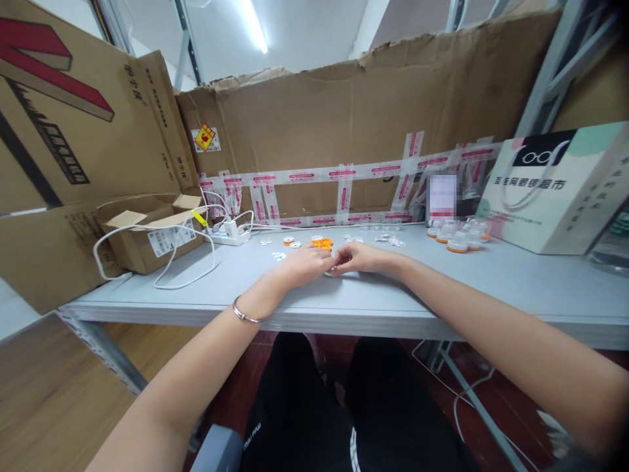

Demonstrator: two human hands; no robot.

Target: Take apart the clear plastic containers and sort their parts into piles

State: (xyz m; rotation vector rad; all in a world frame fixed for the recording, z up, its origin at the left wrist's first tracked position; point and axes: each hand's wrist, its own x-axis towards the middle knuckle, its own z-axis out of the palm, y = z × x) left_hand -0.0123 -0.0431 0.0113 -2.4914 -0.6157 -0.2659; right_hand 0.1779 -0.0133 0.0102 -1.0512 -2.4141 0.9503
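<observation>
My left hand [310, 263] and my right hand [354, 257] meet near the middle of the grey table [393, 301]. Both have their fingers curled together around a small whitish piece [330, 271], which is mostly hidden by the fingers. Just beyond the left hand lie several orange rings [322, 243]. Small white round parts [295, 245] rest to their left, and tiny white pieces [279, 255] are nearer the left wrist. Past the right hand sit more small white parts [393, 241] and clear pieces [386, 226].
Clear domed items with orange bases [458, 244] cluster at the right, beside a white paper bag [545, 196]. On the left are an open cardboard box [147, 229], a white power strip [228, 233] and a looping white cable [184, 286]. Taped cardboard [314, 131] walls the back.
</observation>
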